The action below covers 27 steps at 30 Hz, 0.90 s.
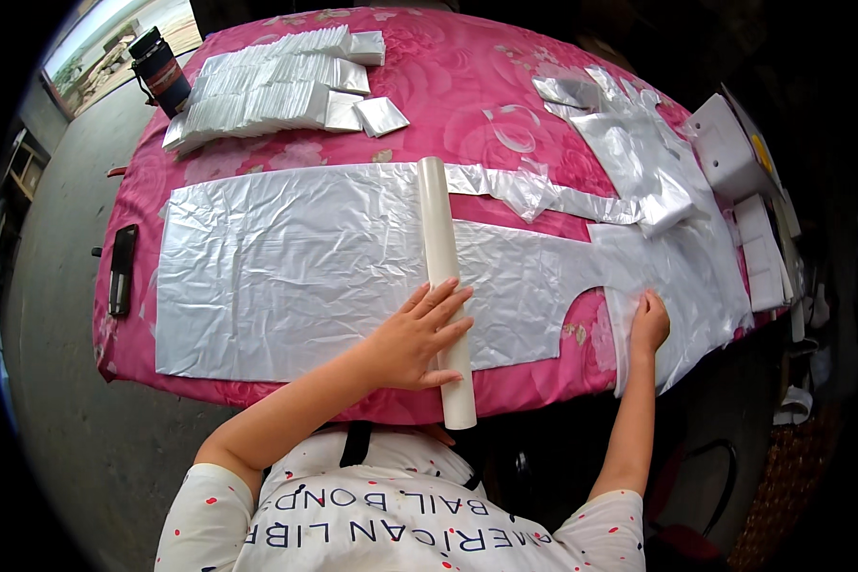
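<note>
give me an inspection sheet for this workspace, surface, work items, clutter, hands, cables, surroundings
Surface: table under a pink floral cloth.
Work items: silver sheet spread flat, crinkled; cream tube lying across it; clear plastic piece at the right end.
Clutter: rows of folded silver packets; loose plastic scraps; white boxes; dark bottle; black tool on the left edge.
Hands: left hand flat on the tube, fingers spread; right hand pressing the clear plastic.
Cables: nothing seen.
Surroundings: grey concrete floor; right side dark, unclear.
</note>
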Tool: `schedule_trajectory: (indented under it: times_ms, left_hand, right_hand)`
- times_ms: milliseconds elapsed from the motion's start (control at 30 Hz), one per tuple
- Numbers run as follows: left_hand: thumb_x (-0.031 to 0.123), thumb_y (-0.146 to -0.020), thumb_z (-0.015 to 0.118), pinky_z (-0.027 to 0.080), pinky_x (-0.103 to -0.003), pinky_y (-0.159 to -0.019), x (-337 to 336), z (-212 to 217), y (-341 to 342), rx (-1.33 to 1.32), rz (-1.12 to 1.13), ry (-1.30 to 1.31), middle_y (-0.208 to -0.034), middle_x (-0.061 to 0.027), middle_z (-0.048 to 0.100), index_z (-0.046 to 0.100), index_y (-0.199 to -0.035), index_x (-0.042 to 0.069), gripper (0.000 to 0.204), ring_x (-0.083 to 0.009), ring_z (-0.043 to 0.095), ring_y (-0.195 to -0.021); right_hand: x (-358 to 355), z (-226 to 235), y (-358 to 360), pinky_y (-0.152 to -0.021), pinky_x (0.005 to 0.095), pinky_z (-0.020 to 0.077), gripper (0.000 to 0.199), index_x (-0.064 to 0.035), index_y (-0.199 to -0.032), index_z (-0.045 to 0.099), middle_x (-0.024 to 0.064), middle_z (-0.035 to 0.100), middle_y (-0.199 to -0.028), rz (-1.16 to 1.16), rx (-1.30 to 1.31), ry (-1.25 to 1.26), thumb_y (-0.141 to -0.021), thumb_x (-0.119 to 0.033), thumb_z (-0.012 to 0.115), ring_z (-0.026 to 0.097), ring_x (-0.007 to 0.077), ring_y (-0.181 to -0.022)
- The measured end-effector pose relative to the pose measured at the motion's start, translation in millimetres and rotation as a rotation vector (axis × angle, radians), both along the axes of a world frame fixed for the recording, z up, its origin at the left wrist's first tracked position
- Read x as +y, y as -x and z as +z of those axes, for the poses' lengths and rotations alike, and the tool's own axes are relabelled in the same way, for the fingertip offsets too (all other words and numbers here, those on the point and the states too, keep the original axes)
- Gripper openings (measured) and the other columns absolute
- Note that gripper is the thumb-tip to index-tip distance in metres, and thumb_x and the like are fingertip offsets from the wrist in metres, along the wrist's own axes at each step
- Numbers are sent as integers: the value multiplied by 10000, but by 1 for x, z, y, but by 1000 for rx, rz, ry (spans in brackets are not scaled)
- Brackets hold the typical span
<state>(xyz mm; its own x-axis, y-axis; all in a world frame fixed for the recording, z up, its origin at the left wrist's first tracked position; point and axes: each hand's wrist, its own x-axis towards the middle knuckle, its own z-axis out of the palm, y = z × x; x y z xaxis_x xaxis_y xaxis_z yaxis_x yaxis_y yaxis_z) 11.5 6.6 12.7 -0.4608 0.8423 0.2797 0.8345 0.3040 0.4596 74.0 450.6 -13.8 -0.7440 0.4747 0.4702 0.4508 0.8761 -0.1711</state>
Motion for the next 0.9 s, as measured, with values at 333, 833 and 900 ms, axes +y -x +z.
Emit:
schedule_trajectory:
  times_ms: [333,833,900]
  left_hand:
    - [419,-761,599,198,-512,-1068,-12,1,-12,-22,45,-93,-1218,-147,471,540,-1032,38,471,-352,346,-1257]
    - [182,-842,636,508,-270,-661,-127,16,19,-1508,473,-404,-822,-71,658,615,-891,43,149,-139,639,-761]
    - [144,-834,630,511,-290,-659,-182,11,25,-1487,624,-387,-813,-97,654,598,-896,21,142,-158,639,-754]
  right_hand:
    - [-105,67,3,-588,321,461,150,-28,-828,568,75,591,-702,103,116,322,-745,-110,662,564,204,-608]
    - [-317,82,-37,-710,374,474,338,-17,-1004,576,124,584,-910,1004,-71,533,-754,-209,700,574,286,-828]
    - [-306,78,-49,-685,361,474,405,-22,-980,572,109,581,-889,819,-63,414,-730,-304,723,570,270,-800]
